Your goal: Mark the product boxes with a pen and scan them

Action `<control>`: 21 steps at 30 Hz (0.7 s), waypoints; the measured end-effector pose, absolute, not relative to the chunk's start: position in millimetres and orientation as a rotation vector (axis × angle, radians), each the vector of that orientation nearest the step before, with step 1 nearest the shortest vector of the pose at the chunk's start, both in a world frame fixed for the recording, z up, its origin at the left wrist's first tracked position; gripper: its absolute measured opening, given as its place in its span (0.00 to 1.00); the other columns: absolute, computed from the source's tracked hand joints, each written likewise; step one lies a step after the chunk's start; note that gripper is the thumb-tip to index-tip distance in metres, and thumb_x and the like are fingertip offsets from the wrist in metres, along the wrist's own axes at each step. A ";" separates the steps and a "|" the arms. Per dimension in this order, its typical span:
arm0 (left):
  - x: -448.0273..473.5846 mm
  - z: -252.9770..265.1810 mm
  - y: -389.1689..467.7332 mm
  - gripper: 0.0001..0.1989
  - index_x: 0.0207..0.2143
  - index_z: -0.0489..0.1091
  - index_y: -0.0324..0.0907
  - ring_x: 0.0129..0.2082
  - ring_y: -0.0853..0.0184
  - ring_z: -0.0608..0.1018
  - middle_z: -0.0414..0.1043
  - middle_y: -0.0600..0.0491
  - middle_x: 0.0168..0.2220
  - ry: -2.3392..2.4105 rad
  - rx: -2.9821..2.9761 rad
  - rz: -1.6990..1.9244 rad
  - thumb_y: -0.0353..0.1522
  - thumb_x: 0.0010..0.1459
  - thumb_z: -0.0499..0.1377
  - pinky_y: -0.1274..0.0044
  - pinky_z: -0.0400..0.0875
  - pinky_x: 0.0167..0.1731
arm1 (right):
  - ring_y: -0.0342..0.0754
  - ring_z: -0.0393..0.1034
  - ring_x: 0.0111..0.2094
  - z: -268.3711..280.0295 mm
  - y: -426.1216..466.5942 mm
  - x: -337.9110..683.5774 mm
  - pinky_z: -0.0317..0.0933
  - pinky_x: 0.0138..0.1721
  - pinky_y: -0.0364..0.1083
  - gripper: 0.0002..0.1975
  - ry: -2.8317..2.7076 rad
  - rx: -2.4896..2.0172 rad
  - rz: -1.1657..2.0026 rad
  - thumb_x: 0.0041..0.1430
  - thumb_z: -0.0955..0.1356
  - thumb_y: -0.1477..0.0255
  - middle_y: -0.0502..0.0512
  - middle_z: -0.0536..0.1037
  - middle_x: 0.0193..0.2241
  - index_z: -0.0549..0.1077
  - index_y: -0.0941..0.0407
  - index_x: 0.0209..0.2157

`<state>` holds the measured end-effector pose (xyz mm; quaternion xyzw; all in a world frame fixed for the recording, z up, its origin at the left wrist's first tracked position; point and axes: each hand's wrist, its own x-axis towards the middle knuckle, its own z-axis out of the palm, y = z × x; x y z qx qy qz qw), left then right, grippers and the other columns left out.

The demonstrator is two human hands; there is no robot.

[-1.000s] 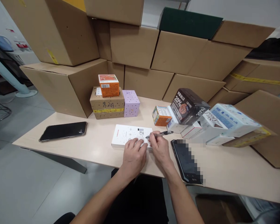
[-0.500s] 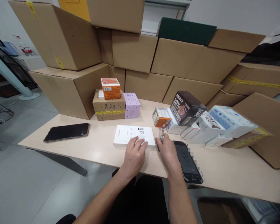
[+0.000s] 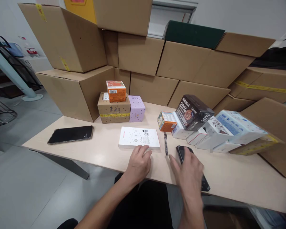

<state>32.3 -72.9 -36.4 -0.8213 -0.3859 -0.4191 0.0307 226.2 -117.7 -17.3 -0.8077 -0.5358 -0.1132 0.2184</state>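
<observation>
Phone (image 3: pixel 181 150), lower centre-right of frame on table (image 3: pixel 228 178) edge, looks slim, stiff, slick & fragile w/ glass face, so best taken by long side edges; right hand (image 3: pixel 189 170) hovers over it, fingers spread, holding nothing; left hand (image 3: pixel 138 163) flat, fingertips on white box (image 3: pixel 139 138).

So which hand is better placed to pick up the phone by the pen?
Probably the right hand: it is over the phone already, while the left hand rests near the white box.

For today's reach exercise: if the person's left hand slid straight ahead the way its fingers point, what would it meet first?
The left hand would probably meet the flat white box, just beyond its fingertips.
</observation>
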 end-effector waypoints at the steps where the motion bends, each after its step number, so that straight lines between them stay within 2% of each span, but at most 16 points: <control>1: 32.2 -36.8 -72.8 0.14 0.44 0.74 0.38 0.46 0.57 0.72 0.74 0.41 0.48 -1.177 -2.542 -1.300 0.21 0.60 0.53 0.64 0.75 0.47 | 0.74 0.63 0.54 -22.8 -130.6 234.8 0.61 0.48 0.66 0.42 -1.463 -2.302 -0.373 0.61 0.62 0.44 0.78 0.67 0.57 0.62 0.62 0.64; 5: 33.0 -36.9 -72.7 0.13 0.45 0.73 0.37 0.45 0.58 0.73 0.75 0.42 0.45 -1.117 -2.604 -1.316 0.21 0.61 0.53 0.66 0.75 0.46 | 0.77 0.65 0.52 -40.4 -164.7 267.4 0.62 0.45 0.68 0.51 -1.429 -2.509 -0.279 0.54 0.61 0.38 0.79 0.70 0.54 0.59 0.63 0.66; 8: 34.0 -36.1 -73.0 0.13 0.44 0.72 0.37 0.39 0.60 0.74 0.76 0.45 0.39 -1.064 -2.684 -1.243 0.22 0.62 0.52 0.68 0.76 0.41 | 0.72 0.68 0.48 -46.1 -167.6 278.0 0.63 0.46 0.64 0.50 -1.465 -2.454 -0.180 0.57 0.59 0.39 0.76 0.74 0.48 0.59 0.65 0.66; 12: 33.4 -37.2 -75.6 0.13 0.45 0.72 0.37 0.34 0.61 0.75 0.76 0.46 0.34 -1.006 -2.767 -1.178 0.23 0.63 0.51 0.69 0.76 0.37 | 0.70 0.69 0.44 -50.0 -157.1 272.7 0.62 0.46 0.65 0.49 -1.434 -2.279 -0.256 0.61 0.54 0.41 0.79 0.75 0.42 0.64 0.71 0.62; 16: 31.5 -37.7 -78.2 0.16 0.52 0.69 0.36 0.38 0.61 0.77 0.77 0.45 0.37 -1.046 -2.916 -1.271 0.25 0.65 0.50 0.69 0.77 0.40 | 0.69 0.70 0.46 -49.1 -148.2 249.3 0.63 0.49 0.65 0.49 -1.373 -2.009 -0.237 0.59 0.58 0.41 0.80 0.75 0.47 0.63 0.72 0.62; 21: 28.9 -31.1 -77.2 0.21 0.62 0.63 0.39 0.39 0.65 0.79 0.76 0.43 0.47 -1.257 -3.023 -1.675 0.29 0.67 0.51 0.71 0.77 0.42 | 0.64 0.67 0.56 -36.7 -133.4 199.8 0.63 0.54 0.61 0.41 -1.304 -1.738 -0.216 0.59 0.68 0.52 0.74 0.71 0.57 0.60 0.63 0.65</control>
